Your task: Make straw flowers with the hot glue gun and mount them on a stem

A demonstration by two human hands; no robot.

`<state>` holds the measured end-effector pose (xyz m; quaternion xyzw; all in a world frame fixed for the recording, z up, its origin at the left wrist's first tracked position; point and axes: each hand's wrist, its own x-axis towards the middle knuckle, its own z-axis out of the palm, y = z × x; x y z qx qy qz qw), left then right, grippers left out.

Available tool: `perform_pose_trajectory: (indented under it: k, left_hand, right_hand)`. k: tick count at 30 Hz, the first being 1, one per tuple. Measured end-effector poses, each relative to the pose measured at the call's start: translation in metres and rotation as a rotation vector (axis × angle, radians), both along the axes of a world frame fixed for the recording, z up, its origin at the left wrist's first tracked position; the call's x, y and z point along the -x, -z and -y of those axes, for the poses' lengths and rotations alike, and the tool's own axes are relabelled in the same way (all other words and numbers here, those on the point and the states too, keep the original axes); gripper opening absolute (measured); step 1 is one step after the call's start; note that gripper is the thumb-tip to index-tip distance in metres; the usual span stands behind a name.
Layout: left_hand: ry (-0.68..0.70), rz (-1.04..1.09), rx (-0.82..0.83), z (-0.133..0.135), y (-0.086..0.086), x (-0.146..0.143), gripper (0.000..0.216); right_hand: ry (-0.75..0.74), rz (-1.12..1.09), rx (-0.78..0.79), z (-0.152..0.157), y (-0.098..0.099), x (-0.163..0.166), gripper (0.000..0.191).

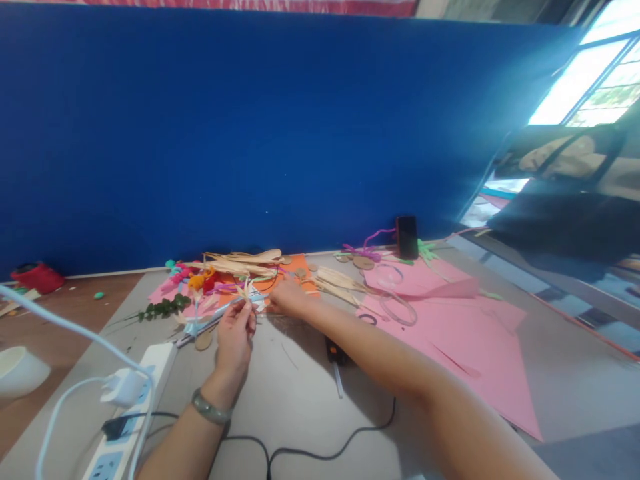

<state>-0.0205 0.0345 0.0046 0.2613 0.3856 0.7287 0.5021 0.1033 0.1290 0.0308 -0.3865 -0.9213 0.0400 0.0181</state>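
Pale, dry husk forms the small pointed piece (pixel 247 291) near the middle of the table (pixel 300 393), pinched upright between the thumb and fingertips of the left hand (pixel 237 330), which comes in from six o'clock. The right hand (pixel 289 297) is just beside it at three o'clock, its fingers curled inward; their tips are hidden, so I cannot tell whether they pinch anything.

From the husk piece, a long bundle of dried husks (pixel 245 264) lies at twelve o'clock and an orange sheet (pixel 299 262) reaches out toward two. Yellow-orange pompoms (pixel 196 282) sit between nine and ten o'clock, a green leafy sprig (pixel 169 307) near nine. More loose husks (pixel 340 280) lie at three o'clock, past the right hand.

Farther out, a dark phone (pixel 407 238) leans upright between two and three o'clock, and pink paper (pixel 480 347) spreads between three and four. A black device (pixel 336 351), partly hidden by the right forearm, is at four. At seven o'clock a white power strip (pixel 131 423) carries plugs, and at eight stands a white cup (pixel 25 373). A blue panel (pixel 285 133) rises behind everything at twelve.
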Motion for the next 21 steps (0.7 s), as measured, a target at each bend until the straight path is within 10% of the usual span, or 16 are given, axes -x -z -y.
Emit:
perform_pose_trajectory:
  k: [15, 21]
  left_hand:
    - [0.058, -0.016, 0.022, 0.005, 0.0, -0.007, 0.032]
    - [0.19, -0.091, 0.002, 0.014, 0.001, -0.014, 0.025]
  right_hand:
    - [0.186, -0.457, 0.211, 0.034, -0.031, -0.053, 0.013]
    - [0.384, -1.255, 0.711, 0.069, -0.015, -0.055, 0.018]
